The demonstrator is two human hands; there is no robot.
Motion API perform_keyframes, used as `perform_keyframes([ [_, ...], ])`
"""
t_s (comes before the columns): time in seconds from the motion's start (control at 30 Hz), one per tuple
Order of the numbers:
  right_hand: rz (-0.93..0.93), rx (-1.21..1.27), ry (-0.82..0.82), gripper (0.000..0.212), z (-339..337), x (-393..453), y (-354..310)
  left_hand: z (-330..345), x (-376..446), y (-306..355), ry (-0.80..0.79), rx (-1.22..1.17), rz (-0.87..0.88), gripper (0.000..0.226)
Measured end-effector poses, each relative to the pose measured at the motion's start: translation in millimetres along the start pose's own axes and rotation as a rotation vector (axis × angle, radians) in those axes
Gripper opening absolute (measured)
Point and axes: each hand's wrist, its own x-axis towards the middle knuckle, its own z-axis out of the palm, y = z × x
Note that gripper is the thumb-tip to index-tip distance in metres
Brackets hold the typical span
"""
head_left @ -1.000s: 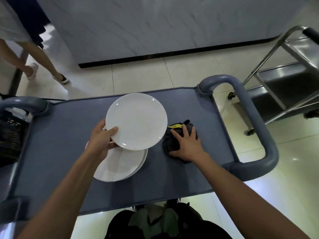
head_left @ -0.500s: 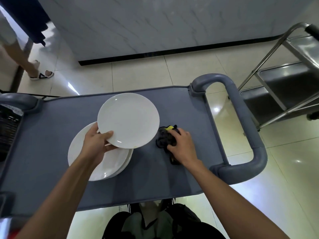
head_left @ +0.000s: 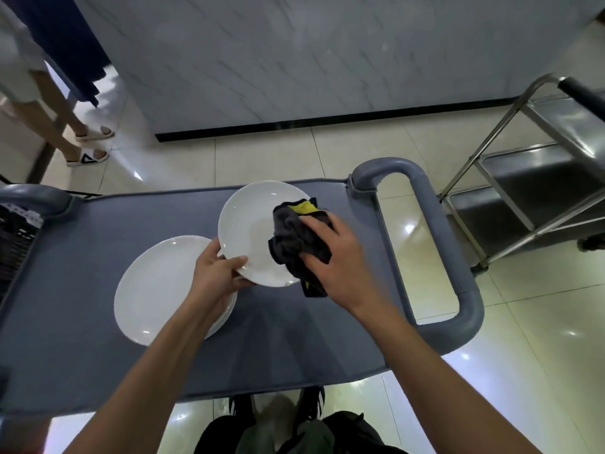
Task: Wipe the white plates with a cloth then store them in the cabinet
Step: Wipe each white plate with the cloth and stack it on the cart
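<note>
My left hand [head_left: 216,273] pinches the near rim of a white plate [head_left: 248,231], held above the grey cart top [head_left: 82,244]. My right hand [head_left: 337,257] grips a dark grey cloth [head_left: 294,240] with a yellow patch and holds it against the right side of that plate's face. A small stack of white plates [head_left: 157,286] lies on the cart to the left, partly under my left wrist.
The cart's grey loop handle [head_left: 442,244] stands at its right end. A steel trolley [head_left: 537,178] sits further right on the tiled floor. A person's legs in sandals [head_left: 82,142] are at the far left. A black crate [head_left: 16,244] borders the cart's left end.
My right hand lifted the cloth off the cart and brought it onto the held plate. My left hand kept the plate raised, now apart from the stack.
</note>
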Motion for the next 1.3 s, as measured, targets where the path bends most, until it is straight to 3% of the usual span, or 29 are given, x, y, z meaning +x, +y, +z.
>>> perform_keyframes([
  [0.27,-0.104,-0.228,-0.184,0.058,29,11,-5,17,-22,0,-0.139,0.018,0.090,0.057],
  [0.57,-0.407,-0.412,-0.085,0.049,31,32,-17,11,-31,3,-0.235,0.052,0.068,0.052],
  [0.9,-0.286,-0.406,0.057,0.046,18,62,-11,7,-34,3,-0.181,0.017,0.082,0.051],
  [1.3,-0.046,-0.394,0.077,0.047,10,23,22,13,-23,3,0.055,-0.143,0.113,0.046],
])
